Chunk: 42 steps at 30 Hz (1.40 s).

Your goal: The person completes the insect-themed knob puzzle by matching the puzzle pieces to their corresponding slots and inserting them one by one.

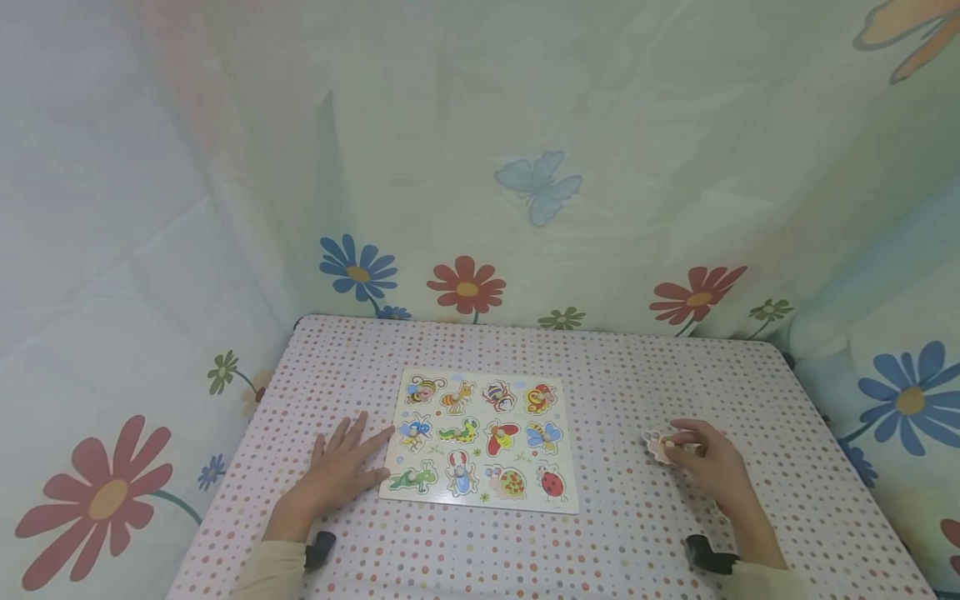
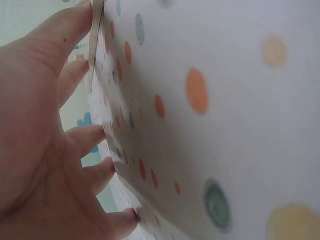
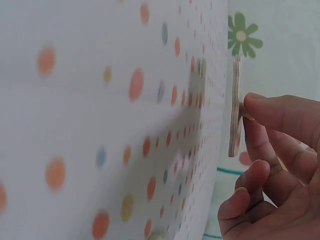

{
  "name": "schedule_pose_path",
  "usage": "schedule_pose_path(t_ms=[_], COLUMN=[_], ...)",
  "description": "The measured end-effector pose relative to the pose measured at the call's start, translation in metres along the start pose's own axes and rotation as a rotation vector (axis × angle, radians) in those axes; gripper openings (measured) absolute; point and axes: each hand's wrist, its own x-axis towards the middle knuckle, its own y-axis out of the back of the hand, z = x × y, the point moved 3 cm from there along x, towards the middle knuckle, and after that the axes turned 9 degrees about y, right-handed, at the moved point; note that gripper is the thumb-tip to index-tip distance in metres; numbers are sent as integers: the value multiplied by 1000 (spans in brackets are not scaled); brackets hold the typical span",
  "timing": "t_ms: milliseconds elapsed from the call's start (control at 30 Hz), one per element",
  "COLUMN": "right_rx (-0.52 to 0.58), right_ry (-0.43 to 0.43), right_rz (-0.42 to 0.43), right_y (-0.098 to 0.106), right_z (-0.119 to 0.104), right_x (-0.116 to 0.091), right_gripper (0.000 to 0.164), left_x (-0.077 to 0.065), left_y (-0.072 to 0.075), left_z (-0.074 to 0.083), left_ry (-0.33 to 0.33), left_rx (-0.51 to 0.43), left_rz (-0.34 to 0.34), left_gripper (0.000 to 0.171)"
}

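A wooden peg puzzle board (image 1: 566,454) printed with insects lies flat on the table, knobbed pieces such as a ladybug (image 1: 551,483) and a caterpillar (image 1: 457,431) sitting in it. My left hand (image 1: 335,471) is spread on the tabletop, its thumb and index fingertip touching the board's left edge. To the right of the board, my right hand (image 1: 708,458) pinches a flat puzzle piece (image 3: 235,110) by its knob between thumb and fingers. The piece is held on edge to the right wrist camera, above the cloth. Its picture is partly hidden by the fingers.
A dotted cloth (image 1: 622,533) covers the table. Part of another small piece (image 1: 720,510) shows beside the right wrist. Behind the far table edge hangs a curtain (image 1: 420,167) printed with flowers and butterflies. Black straps (image 1: 708,556) are on both wrists.
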Motion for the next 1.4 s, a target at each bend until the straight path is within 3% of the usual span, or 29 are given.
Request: schedule_pose_path(t_ms=[200,500,1067,1400], right_rx=[-4,78,188,230], right_ry=[13,118,103,201], right_rz=[-28,-44,-185,-237], right_y=[-14,-42,-107,-133], right_z=[-25,-61,-115,-141], right_x=[0,1,1,-4], right_gripper=[47,40,34,33], left_x=[0,-1,-1,-2], left_y=[0,1,1,2], left_z=[0,1,0,1], left_ry=[-3,-7,-8,-6], left_rx=[-3,-6,-9,-11], left_rz=[-1,4,1,4], left_gripper=[66,66,66,65])
